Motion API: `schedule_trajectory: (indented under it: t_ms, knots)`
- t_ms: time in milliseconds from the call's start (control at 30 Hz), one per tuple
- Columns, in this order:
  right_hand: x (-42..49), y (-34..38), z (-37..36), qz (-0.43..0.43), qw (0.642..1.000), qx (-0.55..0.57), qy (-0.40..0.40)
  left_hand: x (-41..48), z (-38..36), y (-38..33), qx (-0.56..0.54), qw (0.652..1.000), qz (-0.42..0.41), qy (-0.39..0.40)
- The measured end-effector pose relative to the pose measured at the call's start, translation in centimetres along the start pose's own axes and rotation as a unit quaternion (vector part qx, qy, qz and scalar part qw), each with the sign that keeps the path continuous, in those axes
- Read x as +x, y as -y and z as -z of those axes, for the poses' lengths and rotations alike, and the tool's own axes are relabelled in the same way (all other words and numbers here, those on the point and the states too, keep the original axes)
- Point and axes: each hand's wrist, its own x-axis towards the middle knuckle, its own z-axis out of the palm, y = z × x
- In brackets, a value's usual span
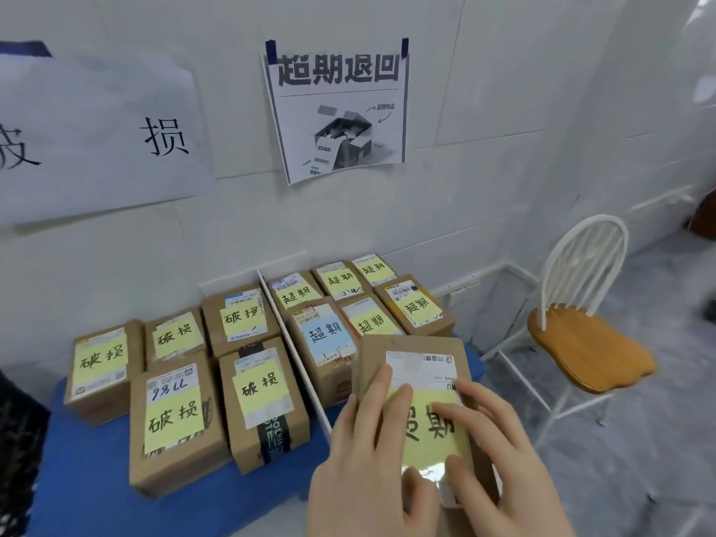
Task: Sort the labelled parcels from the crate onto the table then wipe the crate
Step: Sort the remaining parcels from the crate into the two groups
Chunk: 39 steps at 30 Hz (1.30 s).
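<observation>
A cardboard parcel (414,354) with a yellow label reading 超期 is at the right front of the blue table (89,470). My left hand (364,459) rests on its left side and top, fingers flat over the label. My right hand (499,455) lies on its right side, fingers spread across the label. Right of a white divider strip (294,350) lie several parcels marked 超期 (329,339). Left of it lie several parcels marked 破损 (174,416). The crate is not in view.
Two paper signs are taped to the white tiled wall, one reading 超期退回 (337,110) above the right group and one reading 破损 (97,141) at the left. A white metal chair with a wooden seat (589,346) stands right of the table.
</observation>
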Motion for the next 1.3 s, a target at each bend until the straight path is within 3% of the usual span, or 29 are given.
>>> schedule_trajectory:
  t_ms: [233,400,533,700,933,1300]
  knots:
    - [6.8,-4.0,0.6,0.014,0.999,0.018,0.034,6.3,-2.3,0.0,0.028,0.999,0.035,-0.001]
    - [16.8,-4.9,0.2,0.082,0.989,0.091,0.083,12.7,-1.5,0.5,0.036,0.992,0.028,-0.114]
    - [27.4,-4.5,-3.5,0.128,0.978,0.114,0.116,20.8,1.5,5.0,0.031,0.985,0.053,-0.159]
    - [36.2,-4.9,-11.0,0.159,0.964,0.136,0.165,27.2,3.7,12.5,0.028,0.981,0.103,-0.16]
    - [37.8,-6.8,-15.8,0.189,0.959,0.132,0.166,27.8,3.0,17.6,0.015,0.982,0.107,-0.154]
    - [36.7,-8.8,-18.5,0.137,0.956,0.136,0.221,26.6,1.0,19.4,0.003,0.976,0.179,-0.121]
